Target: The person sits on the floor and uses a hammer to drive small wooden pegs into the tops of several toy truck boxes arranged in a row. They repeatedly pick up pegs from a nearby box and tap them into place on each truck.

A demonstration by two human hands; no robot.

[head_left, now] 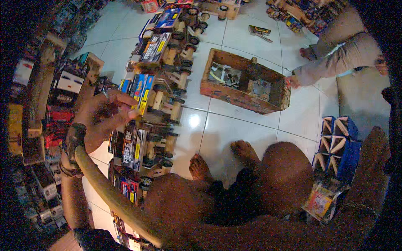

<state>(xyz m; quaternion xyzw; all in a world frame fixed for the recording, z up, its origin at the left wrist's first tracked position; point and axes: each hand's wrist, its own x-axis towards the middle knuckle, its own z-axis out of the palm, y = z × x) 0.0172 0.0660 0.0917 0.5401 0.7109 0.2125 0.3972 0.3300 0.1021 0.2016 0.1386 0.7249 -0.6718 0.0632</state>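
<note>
My left hand (109,109), with a ring and dark wristbands, hovers at the left side of a long row of wooden toy trucks (142,92). Thumb and forefinger curl together in a pinch beside a blue and yellow printed truck side. Whatever lies between them, if anything, is too small and blurred to name. Dark skin at the lower right rim, with a chain band, looks like my right arm and hand (370,167). It is near stacked blue open-ended pieces (338,146) with wooden edges, and its fingers are lost in shadow.
Ahead on white tiles stands a wooden box (234,95) with compartments holding scraps. Another person's hand (293,81) touches its right end. A small dark tool (259,31) lies beyond. More toy trucks (63,88) crowd the left. A plastic-wrapped package (321,203) sits beside my right knee.
</note>
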